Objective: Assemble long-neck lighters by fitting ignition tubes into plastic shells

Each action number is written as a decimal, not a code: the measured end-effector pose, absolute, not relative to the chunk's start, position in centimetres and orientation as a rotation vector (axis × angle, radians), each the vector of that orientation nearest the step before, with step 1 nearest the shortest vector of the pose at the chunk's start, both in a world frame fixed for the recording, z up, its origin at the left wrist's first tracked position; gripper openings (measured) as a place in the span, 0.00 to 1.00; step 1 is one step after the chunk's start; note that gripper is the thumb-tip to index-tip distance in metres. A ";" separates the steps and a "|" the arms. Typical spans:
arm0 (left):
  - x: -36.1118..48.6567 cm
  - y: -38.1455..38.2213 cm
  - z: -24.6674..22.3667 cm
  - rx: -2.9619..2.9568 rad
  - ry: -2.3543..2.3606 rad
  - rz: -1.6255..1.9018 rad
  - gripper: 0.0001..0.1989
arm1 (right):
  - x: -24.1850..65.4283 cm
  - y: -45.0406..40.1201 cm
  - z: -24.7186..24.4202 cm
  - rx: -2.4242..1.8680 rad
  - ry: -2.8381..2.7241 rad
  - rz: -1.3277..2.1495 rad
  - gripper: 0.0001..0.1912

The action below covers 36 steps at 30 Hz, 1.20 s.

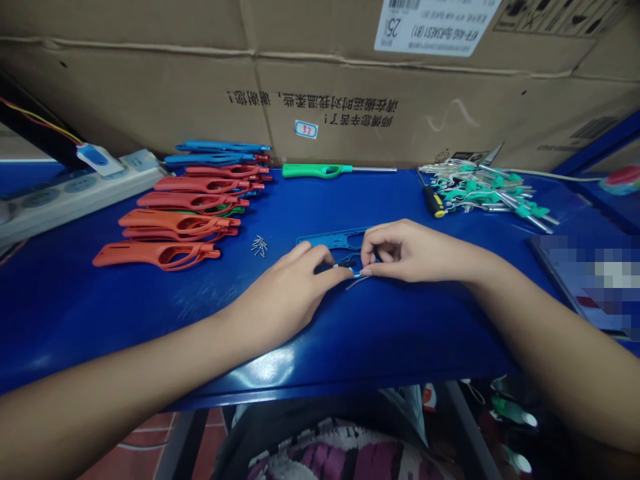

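Near the middle of the blue table, a blue plastic lighter shell (pixel 323 240) lies partly behind my hands. My left hand (pixel 300 283) is closed, its thumb and index finger pinching a small black part (pixel 344 264). My right hand (pixel 407 253) is closed in a pinch at the other side of that small piece, with its thumb tip by a thin pale wire (pixel 356 283). The fingers hide much of what lies between them. A little pile of screws (pixel 259 246) sits left of my left hand.
Red, orange and blue lighter shells (pixel 155 253) lie stacked at the left, by a power strip (pixel 75 200). A green lighter (pixel 315 171) lies at the back. Behind my right hand are a screwdriver (pixel 434 200) and metal rods with green parts (pixel 480 190). Cardboard (pixel 175 87) stands behind.
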<state>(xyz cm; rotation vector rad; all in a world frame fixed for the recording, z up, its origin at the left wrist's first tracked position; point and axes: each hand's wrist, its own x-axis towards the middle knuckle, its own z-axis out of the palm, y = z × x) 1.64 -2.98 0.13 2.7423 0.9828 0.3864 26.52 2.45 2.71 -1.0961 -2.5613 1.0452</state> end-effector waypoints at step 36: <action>1.6 -2.9 -0.1 2.770 0.976 0.389 0.21 | 26.4 2.0 3.0 -1.105 -2.712 0.842 0.05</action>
